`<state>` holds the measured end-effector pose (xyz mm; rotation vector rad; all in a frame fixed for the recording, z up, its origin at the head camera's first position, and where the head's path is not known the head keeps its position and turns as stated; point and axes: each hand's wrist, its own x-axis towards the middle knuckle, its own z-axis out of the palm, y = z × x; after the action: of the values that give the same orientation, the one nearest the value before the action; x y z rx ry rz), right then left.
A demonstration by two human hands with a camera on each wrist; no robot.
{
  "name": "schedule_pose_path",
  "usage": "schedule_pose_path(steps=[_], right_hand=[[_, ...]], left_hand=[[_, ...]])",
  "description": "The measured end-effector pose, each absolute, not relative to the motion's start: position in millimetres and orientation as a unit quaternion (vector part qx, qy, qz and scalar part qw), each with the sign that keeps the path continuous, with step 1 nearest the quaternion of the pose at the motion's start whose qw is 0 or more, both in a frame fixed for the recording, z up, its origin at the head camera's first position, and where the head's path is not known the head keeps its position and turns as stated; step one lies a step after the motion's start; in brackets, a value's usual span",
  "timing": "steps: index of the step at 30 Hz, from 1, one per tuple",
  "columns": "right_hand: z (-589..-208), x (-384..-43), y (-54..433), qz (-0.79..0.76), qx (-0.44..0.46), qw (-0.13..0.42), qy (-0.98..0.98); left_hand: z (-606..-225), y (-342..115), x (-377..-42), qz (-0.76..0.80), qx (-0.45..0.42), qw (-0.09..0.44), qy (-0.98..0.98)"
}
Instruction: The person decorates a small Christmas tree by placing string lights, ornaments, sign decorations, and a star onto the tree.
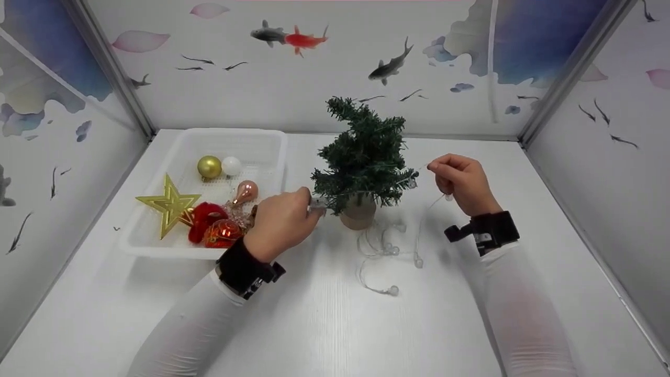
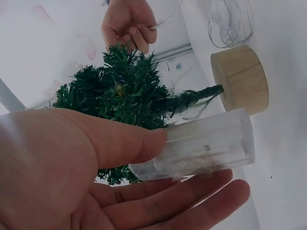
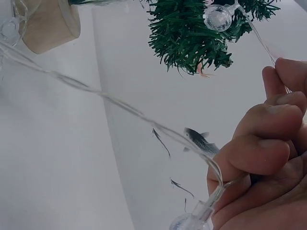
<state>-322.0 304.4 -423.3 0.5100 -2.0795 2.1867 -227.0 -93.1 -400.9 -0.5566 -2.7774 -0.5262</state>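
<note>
A small green artificial Christmas tree (image 1: 364,152) stands upright on a round wooden base (image 2: 240,80). At its lower left side my left hand (image 1: 282,222) holds a clear plastic battery box (image 2: 201,146) between thumb and fingers. To the right of the tree, my right hand (image 1: 463,183) pinches the thin clear wire of a string light (image 3: 139,115). One clear bulb (image 3: 218,18) of the string lies against the branches at the tree's right. More of the wire and several bulbs (image 1: 391,290) lie loose on the table in front of the base.
A white plastic basket (image 1: 131,243) stands at the left. In it are a gold star (image 1: 170,205), a gold ball (image 1: 209,167), a white ball (image 1: 231,166), a rose-gold ornament (image 1: 246,192) and red ornaments (image 1: 222,233). Printed panels (image 1: 335,68) wall the white table (image 1: 335,335) at the back and sides.
</note>
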Motion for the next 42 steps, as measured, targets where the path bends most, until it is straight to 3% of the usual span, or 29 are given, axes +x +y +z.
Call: schedule_pose_path(steps=[11, 22, 30, 42], right_hand=[[-426.9, -322.6, 304.5, 0.708, 0.160, 0.038, -0.686], [-427.3, -322.7, 302.3, 0.702, 0.153, 0.032, -0.695], [-428.4, -322.8, 303.6, 0.697, 0.158, 0.028, -0.699], [-426.8, -322.0, 302.7, 0.691, 0.152, 0.027, -0.707]], left_hand=[[-407.9, -85.1, -224.1, -0.156, -0.185, 0.126, -0.962], [-396.3, -83.6, -217.3, -0.220, -0.203, 0.077, -0.951], [-404.2, -76.3, -217.7, -0.271, -0.281, 0.162, -0.906], [-417.9, -65.3, -220.2, -0.222, -0.286, 0.233, -0.903]])
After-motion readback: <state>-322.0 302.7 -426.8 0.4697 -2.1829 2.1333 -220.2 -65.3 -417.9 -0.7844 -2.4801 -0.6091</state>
